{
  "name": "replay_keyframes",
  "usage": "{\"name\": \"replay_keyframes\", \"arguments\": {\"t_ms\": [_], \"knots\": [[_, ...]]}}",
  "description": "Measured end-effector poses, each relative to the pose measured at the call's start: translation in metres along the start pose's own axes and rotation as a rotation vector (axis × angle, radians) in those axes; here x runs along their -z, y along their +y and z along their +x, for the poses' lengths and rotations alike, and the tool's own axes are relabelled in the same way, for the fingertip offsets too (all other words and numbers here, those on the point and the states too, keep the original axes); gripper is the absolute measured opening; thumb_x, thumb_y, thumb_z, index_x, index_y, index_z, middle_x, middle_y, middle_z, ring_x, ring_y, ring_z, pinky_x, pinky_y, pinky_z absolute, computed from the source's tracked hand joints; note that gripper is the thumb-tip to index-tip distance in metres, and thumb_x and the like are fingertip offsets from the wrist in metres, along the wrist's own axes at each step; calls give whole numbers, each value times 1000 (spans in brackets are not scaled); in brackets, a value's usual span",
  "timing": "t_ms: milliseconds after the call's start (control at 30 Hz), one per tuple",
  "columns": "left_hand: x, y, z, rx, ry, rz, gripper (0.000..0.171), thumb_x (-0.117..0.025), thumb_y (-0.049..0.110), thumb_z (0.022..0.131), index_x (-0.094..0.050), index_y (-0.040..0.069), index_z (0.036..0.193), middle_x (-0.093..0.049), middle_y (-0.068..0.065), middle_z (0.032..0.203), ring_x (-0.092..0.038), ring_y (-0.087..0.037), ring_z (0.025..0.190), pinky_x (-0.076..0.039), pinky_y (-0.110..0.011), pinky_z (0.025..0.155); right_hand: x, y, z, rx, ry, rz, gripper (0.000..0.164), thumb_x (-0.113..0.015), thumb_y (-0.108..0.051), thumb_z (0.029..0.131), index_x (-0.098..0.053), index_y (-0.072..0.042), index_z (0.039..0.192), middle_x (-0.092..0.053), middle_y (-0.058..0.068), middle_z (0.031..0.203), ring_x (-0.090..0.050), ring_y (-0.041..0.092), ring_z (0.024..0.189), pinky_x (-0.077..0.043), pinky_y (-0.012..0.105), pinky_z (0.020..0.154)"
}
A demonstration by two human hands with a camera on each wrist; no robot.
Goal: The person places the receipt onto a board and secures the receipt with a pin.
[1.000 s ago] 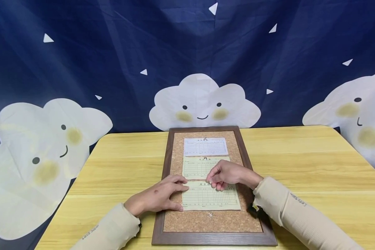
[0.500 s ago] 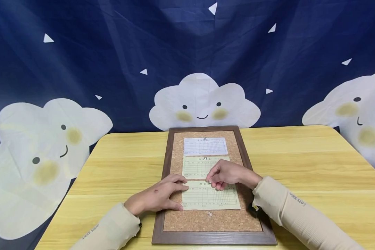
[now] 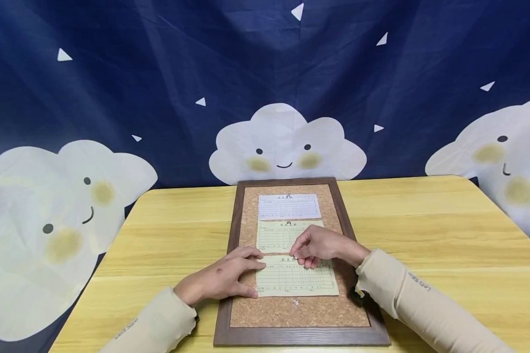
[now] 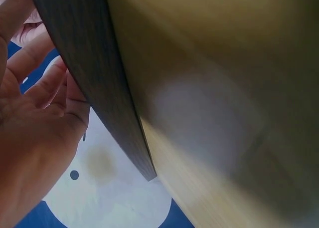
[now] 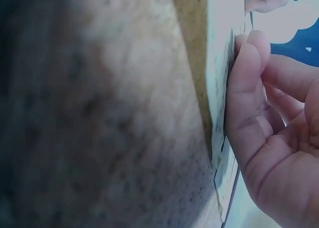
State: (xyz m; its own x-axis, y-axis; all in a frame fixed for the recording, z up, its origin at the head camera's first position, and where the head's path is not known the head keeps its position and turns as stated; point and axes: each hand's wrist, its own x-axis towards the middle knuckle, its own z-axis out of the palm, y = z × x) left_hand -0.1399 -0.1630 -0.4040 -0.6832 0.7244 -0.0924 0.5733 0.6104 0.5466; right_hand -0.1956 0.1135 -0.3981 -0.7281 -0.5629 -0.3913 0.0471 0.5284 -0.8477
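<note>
A cork board [image 3: 247, 314] in a dark brown frame [image 3: 300, 338] lies on the table. On it are a white form [image 3: 287, 208], a middle pale yellow form [image 3: 271, 239] and a lower pale yellow form [image 3: 287, 279], one below another. My left hand [image 3: 223, 275] rests with spread fingers on the left edge of the lower form and the cork. My right hand [image 3: 320, 246] pinches a small pushpin between thumb and forefinger at the lower form's top edge; the fingers mostly hide it. In the right wrist view these fingertips [image 5: 251, 53] touch the paper.
Small shiny pushpins stand at the top of the white form and the middle form. A small clear object [image 3: 296, 302], too small to identify, lies on the cork below the lower form. The wooden table [image 3: 424, 225] ends at a dark blue cloud-print curtain [image 3: 176, 59].
The head view has shifted very slightly. Both hands and the forms keep their places on the board.
</note>
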Motion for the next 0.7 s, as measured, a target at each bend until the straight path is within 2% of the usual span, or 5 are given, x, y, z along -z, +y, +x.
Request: {"name": "replay_keyframes", "arguments": {"t_ms": [333, 700], "knots": [[0, 0, -1, 7, 5, -2, 60, -81, 31, 85, -62, 1, 135, -47, -6, 143, -39, -23, 136, -35, -44, 112, -2, -3, 1, -4, 10, -27, 13, -62, 4, 95, -75, 3, 97, -65, 7, 65, -60, 11, 53, -55, 26, 54], [0, 1, 0, 12, 0, -6, 61, -82, 29, 84, -62, 1, 134, -47, -6, 143, -39, -23, 136, -35, -43, 112, -3, -3, 1, -16, 19, -5, 15, -61, 7, 95, -75, 4, 95, -64, 7, 64, -59, 11, 52, -56, 26, 54]]}}
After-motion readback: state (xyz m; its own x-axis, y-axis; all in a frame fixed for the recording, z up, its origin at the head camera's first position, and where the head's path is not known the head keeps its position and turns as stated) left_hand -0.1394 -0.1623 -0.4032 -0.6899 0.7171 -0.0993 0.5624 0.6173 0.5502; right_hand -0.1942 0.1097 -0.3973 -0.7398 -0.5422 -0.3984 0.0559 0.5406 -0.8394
